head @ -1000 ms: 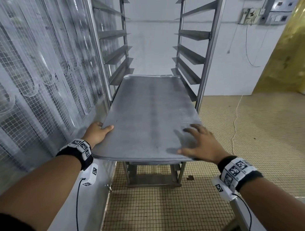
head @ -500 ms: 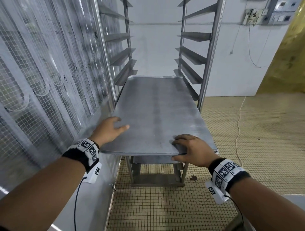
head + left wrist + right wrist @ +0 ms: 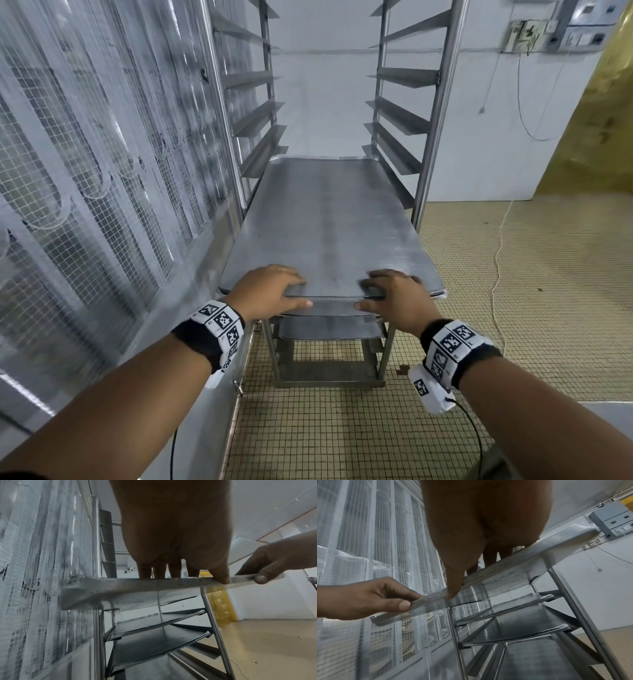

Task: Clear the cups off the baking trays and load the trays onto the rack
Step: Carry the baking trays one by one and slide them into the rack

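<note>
Mesh partition (image 3: 85, 171) stands left of the left hand (image 3: 270, 291), which pinches the near rim of a bare baking tray (image 3: 329, 222); beside it the right hand (image 3: 397, 294) clamps the same rim. Beyond both grips the tray lies partly inside the rack (image 3: 442, 102). It looks stiff, light and slick, so hold the rim edges.

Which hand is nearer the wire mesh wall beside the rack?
Left. The left hand grips the tray edge on the mesh wall side; the right hand grips it farther away.
</note>
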